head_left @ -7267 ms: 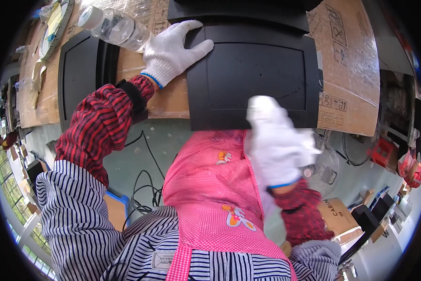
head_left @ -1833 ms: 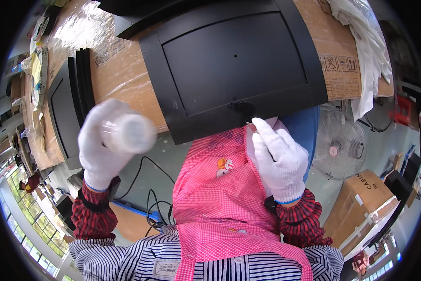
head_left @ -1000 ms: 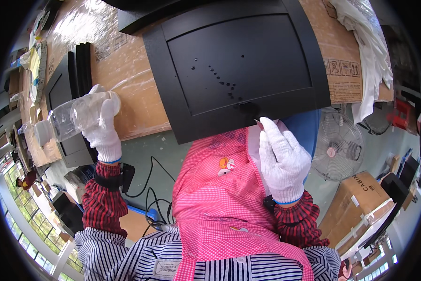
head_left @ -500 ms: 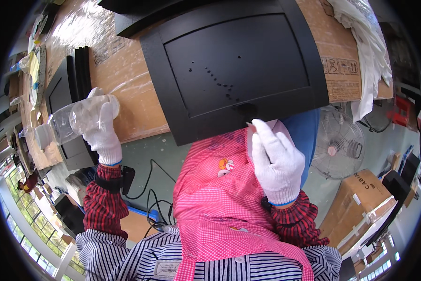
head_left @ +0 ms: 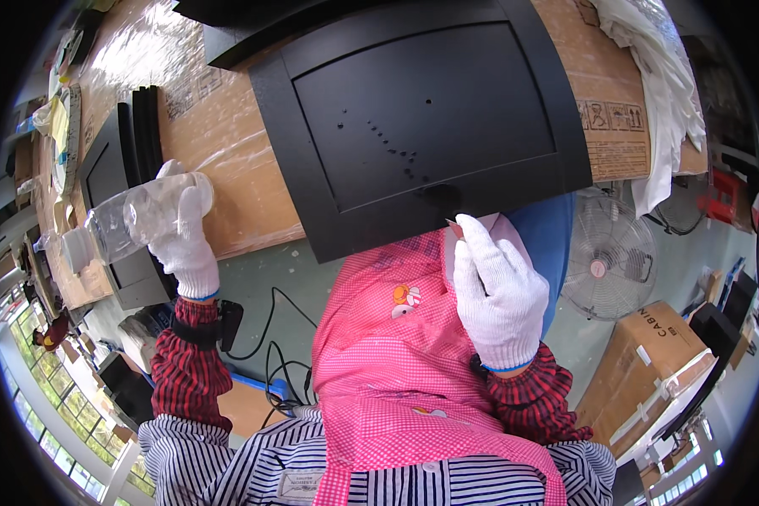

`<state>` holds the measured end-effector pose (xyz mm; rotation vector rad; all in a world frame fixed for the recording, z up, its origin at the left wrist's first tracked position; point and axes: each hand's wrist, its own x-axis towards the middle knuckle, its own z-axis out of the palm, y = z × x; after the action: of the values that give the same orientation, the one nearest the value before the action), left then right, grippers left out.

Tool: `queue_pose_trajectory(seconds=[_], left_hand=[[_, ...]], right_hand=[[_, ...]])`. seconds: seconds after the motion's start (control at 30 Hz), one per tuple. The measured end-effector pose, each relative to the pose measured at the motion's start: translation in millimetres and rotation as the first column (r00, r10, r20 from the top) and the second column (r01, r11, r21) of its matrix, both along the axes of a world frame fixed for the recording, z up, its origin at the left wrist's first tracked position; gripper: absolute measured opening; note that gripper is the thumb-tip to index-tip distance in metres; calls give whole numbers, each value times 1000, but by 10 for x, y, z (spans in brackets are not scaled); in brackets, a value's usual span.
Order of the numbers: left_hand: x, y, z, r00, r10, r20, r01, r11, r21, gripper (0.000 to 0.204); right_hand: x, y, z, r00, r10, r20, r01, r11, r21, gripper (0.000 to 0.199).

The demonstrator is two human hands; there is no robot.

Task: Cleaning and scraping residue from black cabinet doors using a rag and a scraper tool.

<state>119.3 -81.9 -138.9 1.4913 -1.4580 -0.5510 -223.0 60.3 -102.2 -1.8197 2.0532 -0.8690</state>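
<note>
Ideally, the white-gloved left hand [head_left: 185,243], wrapped round a clear plastic bottle [head_left: 113,229], shouldn't squeeze; the white-gloved right hand [head_left: 504,291] pinches a thin reddish piece [head_left: 455,227] beside the black rectangular panel [head_left: 430,131] on the desk [head_left: 243,177].

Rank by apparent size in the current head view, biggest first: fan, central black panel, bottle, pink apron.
1. Central black panel
2. Pink apron
3. Fan and bottle: too alike to rank, since the left hand covers part of the bottle.
</note>
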Motion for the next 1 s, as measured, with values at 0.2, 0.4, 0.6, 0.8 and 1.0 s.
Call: queue_pose_trajectory(seconds=[0.2, 0.4, 0.6, 0.8, 1.0], left_hand=[[26, 4, -2, 1000, -32, 0, 32, 999, 18, 46], [12, -2, 9, 1000, -14, 28, 14, 1000, -12, 37], [24, -21, 19, 999, -38, 22, 38, 999, -1, 44], [-2, 5, 12, 999, -16, 51, 17, 999, -30, 36], [-43, -4, 12, 1000, -3, 4, 3, 1000, -30, 38]], right_hand=[[3, 5, 25, 1000, -4, -4, 4, 999, 43, 39], [-4, -3, 5, 1000, -7, -7, 7, 1000, 11, 39], [-3, 46, -19, 1000, 16, -5, -16, 1000, -26, 39], [5, 8, -46, 999, -29, 26, 30, 1000, -3, 39], [7, 23, -31, 999, -38, 25, 38, 999, -9, 39]])
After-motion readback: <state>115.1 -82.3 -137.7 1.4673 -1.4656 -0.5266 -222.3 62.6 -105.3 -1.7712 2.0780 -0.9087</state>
